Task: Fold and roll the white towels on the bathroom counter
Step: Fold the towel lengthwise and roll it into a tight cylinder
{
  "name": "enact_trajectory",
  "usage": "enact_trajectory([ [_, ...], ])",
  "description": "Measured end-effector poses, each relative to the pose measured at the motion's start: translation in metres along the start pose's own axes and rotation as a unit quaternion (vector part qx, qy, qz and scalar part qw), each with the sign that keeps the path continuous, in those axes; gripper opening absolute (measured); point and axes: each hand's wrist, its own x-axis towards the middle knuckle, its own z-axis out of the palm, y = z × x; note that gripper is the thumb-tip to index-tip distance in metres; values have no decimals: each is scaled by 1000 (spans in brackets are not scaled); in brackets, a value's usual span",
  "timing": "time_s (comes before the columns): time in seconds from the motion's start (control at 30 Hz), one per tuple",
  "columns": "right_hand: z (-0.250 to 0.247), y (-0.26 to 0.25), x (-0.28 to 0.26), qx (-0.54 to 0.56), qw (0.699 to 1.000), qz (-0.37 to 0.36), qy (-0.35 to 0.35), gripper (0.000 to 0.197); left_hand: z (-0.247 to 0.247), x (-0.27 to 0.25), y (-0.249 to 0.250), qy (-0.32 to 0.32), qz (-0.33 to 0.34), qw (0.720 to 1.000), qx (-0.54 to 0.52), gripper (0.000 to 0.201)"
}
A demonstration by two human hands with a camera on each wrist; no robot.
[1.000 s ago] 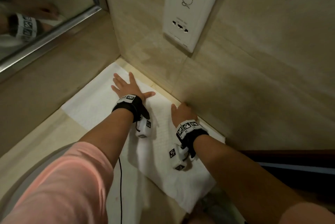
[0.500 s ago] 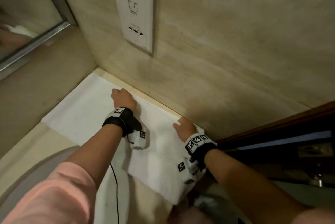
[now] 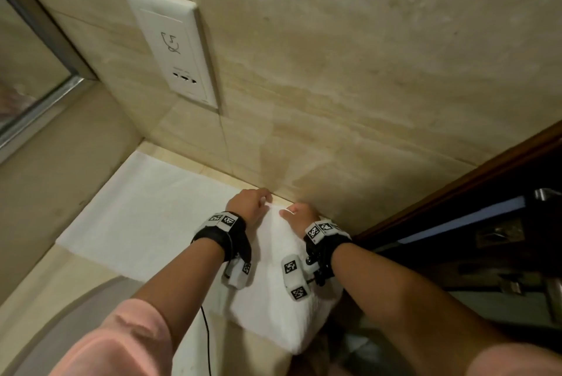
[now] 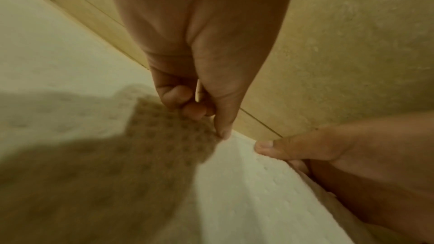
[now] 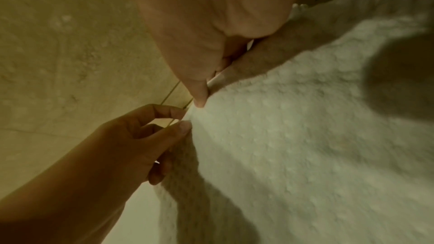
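Hard to make out in the wrist views: much of the towel (image 4: 246,192) lay under blur and dark shadow. Hid the right fingers behind the thumb and the raised cloth in the right wrist view. Cut off at the frame's bottom edge: both upper arms and a pink sleeve (image 3: 115,342). Showed only a sliver of mirror (image 3: 27,80) at ten o'clock, its reflection too smeared to read.

Lay spread on the counter (image 3: 39,284), this white towel (image 3: 146,211), running from the corner at eleven o'clock toward five o'clock along the foot of the wall (image 3: 365,86), its near right end lifted and hanging past the counter's edge.

Met at the towel's far edge against the wall, both hands close together. Left hand (image 3: 248,204) curled, thumb and forefinger pinching the cloth's edge. Right hand (image 3: 299,216) at three o'clock of it, thumb pressed on top of the towel with fingers tucked beneath, grasping the same edge. Wore marker-tagged black bands on both wrists.

Stood on the wall at twelve o'clock, a white socket plate (image 3: 175,47).
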Motion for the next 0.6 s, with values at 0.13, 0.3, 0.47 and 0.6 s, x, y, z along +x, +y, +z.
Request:
enact_trajectory([
  [0.13,-2,-3,-5,-18,1000,-6,-3,33,1,6,1,-7,32,999,19,22],
  [0.3,1,-2,-4,-42,999,-22,3,27,5,10,-1,-15,53,998,22,20],
  [0.47,5,-1,-8,-102,993,-23,61,36,15,5,-1,53,29,998,0,10],
  [0.6,6,1,-9,-118,989,-16,83,45,17,5,4,70,-9,997,-23,5],
])
